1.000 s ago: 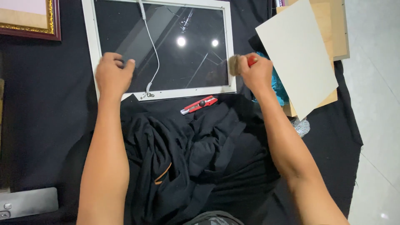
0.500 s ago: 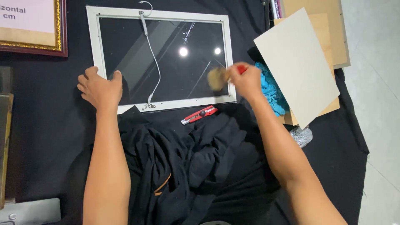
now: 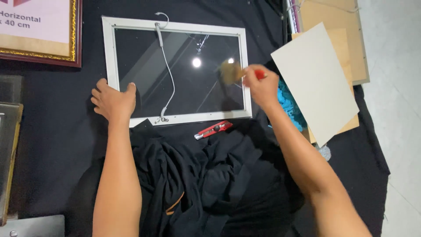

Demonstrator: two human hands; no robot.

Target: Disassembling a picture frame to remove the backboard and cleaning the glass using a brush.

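both hands are on the white picture frame point(image 3: 175, 26), which lies flat on the black cloth point(image 3: 52, 131) in front of me. left hand point(image 3: 113, 102): palm down, fingers spread and nearly flat, pressing on the frame's lower left corner; it grips nothing, just bears on the rail. far left of it, a gold-and-dark-red framed print point(image 3: 39, 33) sits at the top corner, and a glass-fronted frame point(image 3: 9, 145) lies along the left edge. inside the white frame, the glass pane point(image 3: 144, 74) reflects two ceiling lights; a white cord point(image 3: 169, 83) runs down across it from the top rail to the bottom rail. just below the bottom rail, a red utility knife point(image 3: 214, 130) lies on the cloth, apart from the frame. right hand point(image 3: 262, 87): closed around the red handle of a small brush point(image 3: 232, 71), bristles blurred, over the pane near its right rail; i cannot tell if the bristles touch the glass. right of that hand, a grey board point(image 3: 313, 83) lies tilted over brown backing boards point(image 3: 342, 35), with a blue-green cloth point(image 3: 290, 107) partly under it.
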